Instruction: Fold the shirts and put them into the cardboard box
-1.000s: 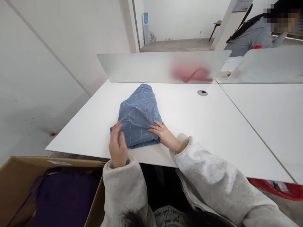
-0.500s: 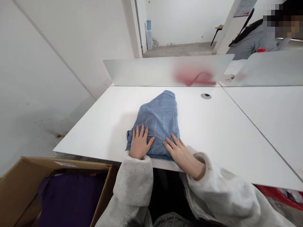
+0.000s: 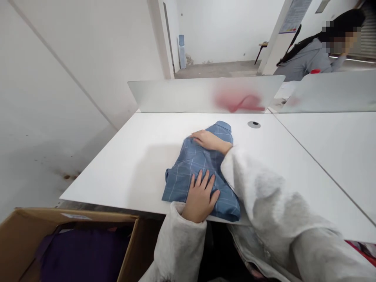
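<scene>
A folded blue shirt (image 3: 190,160) with a thin white check lies slantwise on the white desk (image 3: 117,168), its collar end pointing away from me. My left hand (image 3: 201,197) rests open on its near part, fingers spread flat. Across the upper part reaches my right hand (image 3: 210,141), palm down with fingers stretched towards the shirt's left edge. The fingertips touch the cloth there, and the sleeve of that arm covers part of the shirt's right side.
A cardboard box (image 3: 135,231) with dark purple cloth (image 3: 82,254) inside stands below the desk at left. A frosted divider (image 3: 176,96) runs along the back edge, near a round cable hole (image 3: 254,124). Another person (image 3: 308,58) is beyond it at right.
My right hand has gone from the shirt's near right corner up to its upper left edge. The shirt has shifted right and turned slightly. My left hand has moved right, still on the cloth.
</scene>
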